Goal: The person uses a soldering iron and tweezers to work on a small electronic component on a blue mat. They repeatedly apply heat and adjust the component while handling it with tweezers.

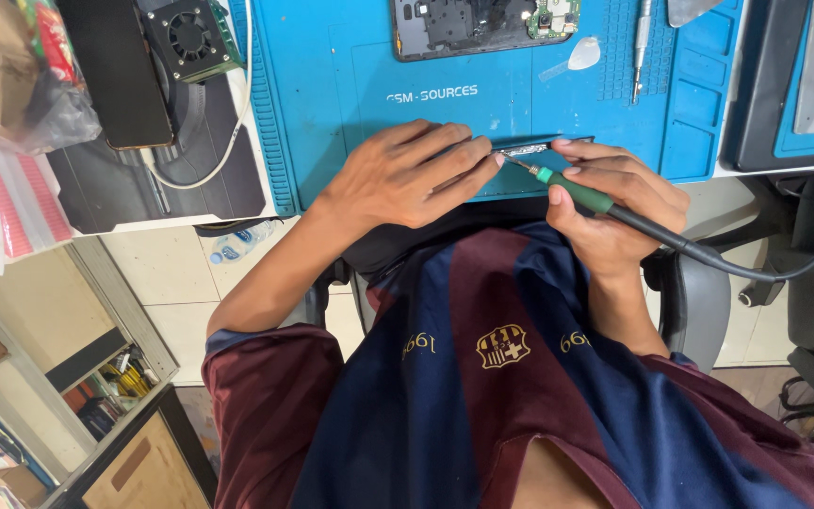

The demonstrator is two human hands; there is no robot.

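Hands work together: right hand (pixel 614 203) grasps soldering iron (pixel 577 191), left hand (pixel 407 174) pins metal strip (pixel 520 151).

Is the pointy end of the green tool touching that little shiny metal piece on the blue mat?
Cannot tell. In the head view the soldering iron tip meets the small metal part, held by the left hand, but the spot is too small to show contact or gap.
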